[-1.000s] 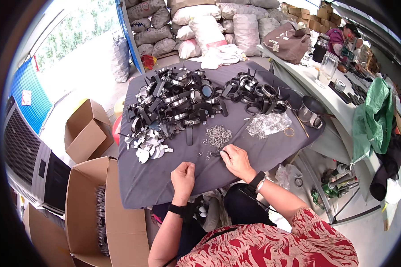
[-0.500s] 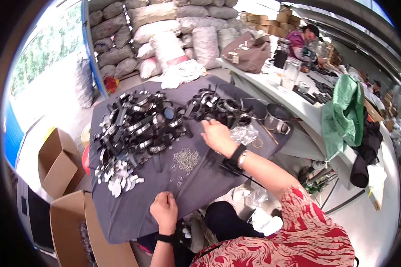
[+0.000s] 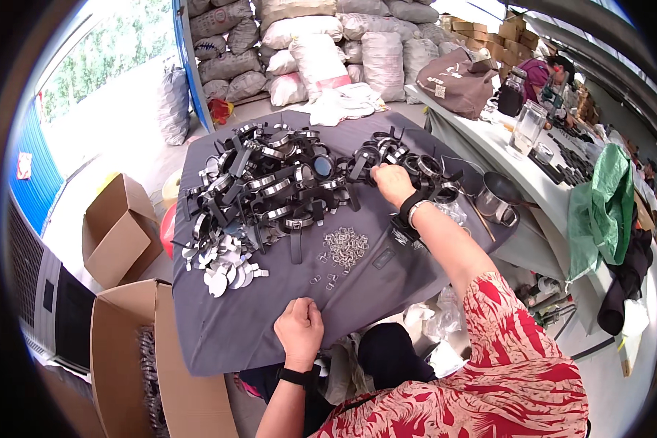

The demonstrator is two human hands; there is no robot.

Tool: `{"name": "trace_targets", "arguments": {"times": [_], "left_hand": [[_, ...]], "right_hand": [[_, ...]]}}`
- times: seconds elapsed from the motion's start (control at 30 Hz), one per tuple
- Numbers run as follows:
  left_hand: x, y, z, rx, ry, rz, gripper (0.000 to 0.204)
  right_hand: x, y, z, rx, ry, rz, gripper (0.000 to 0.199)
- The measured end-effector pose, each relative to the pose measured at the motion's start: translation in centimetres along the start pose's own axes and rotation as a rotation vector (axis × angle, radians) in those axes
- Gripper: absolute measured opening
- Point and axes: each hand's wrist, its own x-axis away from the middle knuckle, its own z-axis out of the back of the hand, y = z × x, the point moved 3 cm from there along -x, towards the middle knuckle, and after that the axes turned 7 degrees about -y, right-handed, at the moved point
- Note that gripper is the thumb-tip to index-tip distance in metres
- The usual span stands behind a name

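The right hand [image 3: 391, 184] reaches far forward, fingers curled onto a black strap piece [image 3: 363, 164] at the pile's near edge; the left hand [image 3: 299, 328] rests fisted, empty, well behind, beside the small metal clips [image 3: 345, 247]

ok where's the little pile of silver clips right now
In the head view the pile of silver clips lies mid-table on the grey cloth, just below the heap of black straps, between the left hand and the right hand.
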Motion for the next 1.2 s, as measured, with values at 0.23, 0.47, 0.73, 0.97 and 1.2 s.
{"name": "trace_targets", "arguments": {"times": [0.23, 0.47, 0.73, 0.97, 1.2], "left_hand": [[0.5, 0.1, 0.1, 0.008, 0.005, -0.015, 0.002], [0.7, 0.2, -0.1, -0.005, 0.034, -0.041, 0.003], [0.7, 0.3, -0.2, 0.010, 0.060, -0.068, 0.002], [0.8, -0.1, -0.3, -0.002, 0.067, -0.083, 0.001], [1.0, -2.7, -0.9, 0.254, 0.017, -0.019, 0.009]], "right_hand": [[2.9, 4.8, 3.6, -1.372, 0.241, -0.738, 0.011], [6.8, 4.4, 3.2, -1.797, 0.536, -0.725, 0.011], [5.0, 4.3, 6.1, -0.473, 0.381, -0.431, 0.007], [6.2, 3.1, 9.2, -1.661, 0.620, -0.621, 0.013], [9.7, -6.4, 13.0, -2.071, 0.324, -0.473, 0.006]]}}
